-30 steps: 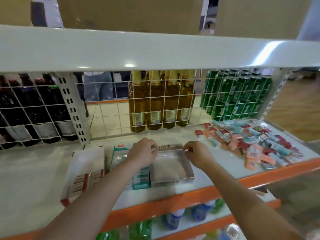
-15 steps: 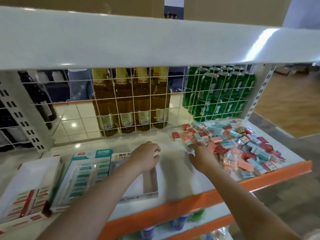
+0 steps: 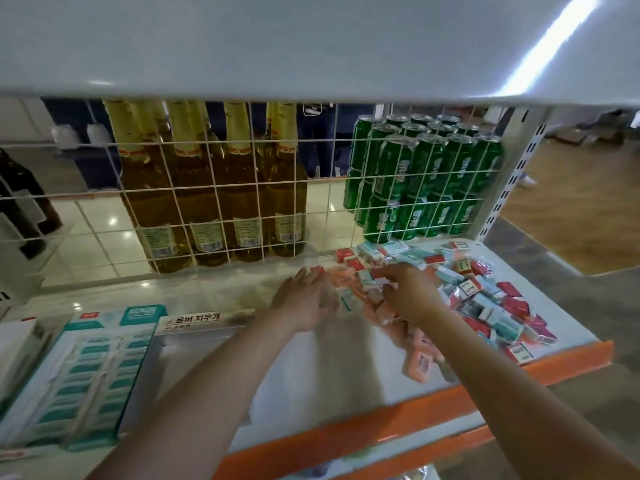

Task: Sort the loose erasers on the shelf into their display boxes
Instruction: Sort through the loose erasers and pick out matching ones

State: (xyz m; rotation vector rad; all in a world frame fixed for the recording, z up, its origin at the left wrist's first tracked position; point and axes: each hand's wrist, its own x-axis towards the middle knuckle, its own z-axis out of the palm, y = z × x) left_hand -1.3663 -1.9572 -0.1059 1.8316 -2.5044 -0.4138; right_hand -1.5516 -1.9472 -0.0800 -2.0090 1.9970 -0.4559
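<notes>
You have two hands (image 3: 304,299) in view, three display boxes (image 3: 83,372), four amber bottles (image 3: 221,188) in the front row, a dozen-odd green cans (image 3: 415,181), and erasers (image 3: 485,296) too heaped to count.

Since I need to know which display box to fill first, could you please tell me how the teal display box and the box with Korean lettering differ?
The teal display box is packed with rows of teal erasers; the box with Korean lettering looks grey and empty where visible. The teal display box lies further left; the box with Korean lettering lies nearer the left hand, whose forearm hides part of it. Both rest on the white shelf, left of the loose erasers.
</notes>
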